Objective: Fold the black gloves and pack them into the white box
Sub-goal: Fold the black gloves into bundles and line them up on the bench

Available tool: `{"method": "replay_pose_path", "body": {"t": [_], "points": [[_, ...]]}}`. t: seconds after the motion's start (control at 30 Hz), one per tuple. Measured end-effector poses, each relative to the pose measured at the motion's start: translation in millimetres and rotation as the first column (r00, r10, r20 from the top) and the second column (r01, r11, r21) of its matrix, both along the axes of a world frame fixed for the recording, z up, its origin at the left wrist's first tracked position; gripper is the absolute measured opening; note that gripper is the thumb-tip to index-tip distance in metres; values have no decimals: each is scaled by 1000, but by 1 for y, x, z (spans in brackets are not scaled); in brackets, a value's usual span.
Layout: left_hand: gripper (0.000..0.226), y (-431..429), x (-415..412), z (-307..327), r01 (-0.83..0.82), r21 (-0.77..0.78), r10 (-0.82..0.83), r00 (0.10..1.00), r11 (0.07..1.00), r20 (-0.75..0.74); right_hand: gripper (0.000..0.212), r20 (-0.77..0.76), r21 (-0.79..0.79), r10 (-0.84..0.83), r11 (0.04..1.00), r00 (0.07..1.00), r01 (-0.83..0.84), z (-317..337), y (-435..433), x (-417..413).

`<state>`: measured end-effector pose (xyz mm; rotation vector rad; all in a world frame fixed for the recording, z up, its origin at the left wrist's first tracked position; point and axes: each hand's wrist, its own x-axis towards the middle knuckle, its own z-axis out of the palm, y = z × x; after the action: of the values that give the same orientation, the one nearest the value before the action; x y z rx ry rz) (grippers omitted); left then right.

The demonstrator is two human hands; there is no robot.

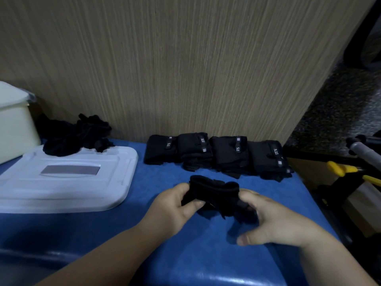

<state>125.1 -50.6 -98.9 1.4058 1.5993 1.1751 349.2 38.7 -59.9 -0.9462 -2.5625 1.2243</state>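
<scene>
A black glove (214, 190) is bunched between both hands above the blue surface. My left hand (175, 207) pinches its left end with thumb and fingers. My right hand (268, 219) grips its right side, fingers curled under the fabric and thumb spread toward me. Several folded black gloves (218, 153) lie in a row against the wooden panel behind. A loose heap of unfolded black gloves (76, 135) rests on the far edge of the white box lid (68, 182). The white box (12, 120) stands at the far left, partly cut off.
The blue padded surface (185, 254) ends at a right edge near dark floor. Beyond that edge are a grey tube (362, 151) and yellow-handled tools (342, 169). A wood-grain panel (185, 69) closes the back.
</scene>
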Motion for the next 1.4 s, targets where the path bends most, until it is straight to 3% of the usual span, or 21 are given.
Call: {"method": "replay_pose_path", "body": {"t": [0.13,0.23,0.3,0.4,0.53,0.63,0.77,0.9,1.0,1.07,1.2,1.4], "points": [[10,1,2,2,-61,-19,62,997,998,34,70,-93,70,-139,987,986,146,-15,-6,-20],[9,0,1,5,-83,-33,84,996,996,21,29,-255,84,-231,962,939,259,-20,-5,-30],[10,-1,0,9,-93,-24,92,996,995,-22,13,-288,14,-276,956,917,292,-18,-4,-33],[19,-2,-2,13,-115,-28,112,991,993,-77,37,-270,-69,-316,948,910,309,-21,-4,-37],[46,-1,-6,12,-153,-35,148,982,988,-117,10,-270,-96,-361,932,893,349,-26,-2,-45],[63,-1,-8,8,-177,-22,171,970,984,-174,22,-202,7,-392,916,897,402,-26,-7,-51],[72,-3,-8,7,-201,36,201,924,979,-324,51,-39,270,-431,864,902,424,-26,-15,-56],[61,-6,-7,2,-179,197,251,858,964,-449,61,-18,481,-463,773,886,413,-23,-24,-58],[43,-8,-7,-1,-29,351,242,778,936,-580,65,-91,535,-407,749,909,390,-21,-28,-59],[42,-9,-6,-3,83,300,144,736,950,-661,64,-111,558,-323,762,940,328,-22,-27,-60],[80,-10,-6,-8,136,7,-82,640,991,-764,57,15,543,-172,829,985,136,-27,-24,-62],[90,-8,-14,-8,125,-129,-177,564,984,-807,51,185,497,-196,864,963,80,-26,-24,-59]]}}
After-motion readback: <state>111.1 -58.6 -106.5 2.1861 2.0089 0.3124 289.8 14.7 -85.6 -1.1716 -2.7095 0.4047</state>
